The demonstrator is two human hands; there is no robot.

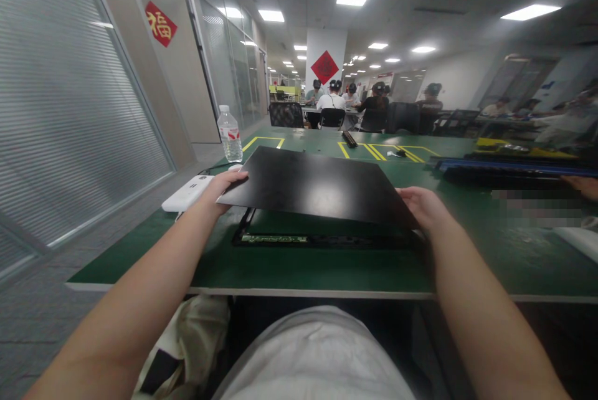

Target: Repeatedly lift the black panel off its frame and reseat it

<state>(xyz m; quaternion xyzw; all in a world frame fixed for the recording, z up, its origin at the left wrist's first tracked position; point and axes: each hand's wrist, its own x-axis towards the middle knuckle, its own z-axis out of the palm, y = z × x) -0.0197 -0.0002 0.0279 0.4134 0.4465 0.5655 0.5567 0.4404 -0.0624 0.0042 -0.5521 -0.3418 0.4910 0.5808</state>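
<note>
A flat black panel [317, 185] is lifted off the green table [327, 266], its near edge raised. My left hand [223, 187] grips the panel's near left corner. At the near right corner my right hand [423, 205] holds the other side. Under the panel lies a black frame [322, 240] with a green circuit board strip showing along its front edge.
A white device [187, 193] lies left of the panel, a water bottle [230, 134] behind it. Black and blue trays [514, 171] sit at the right, where another person's hand [583, 187] shows. Several seated people work at far tables.
</note>
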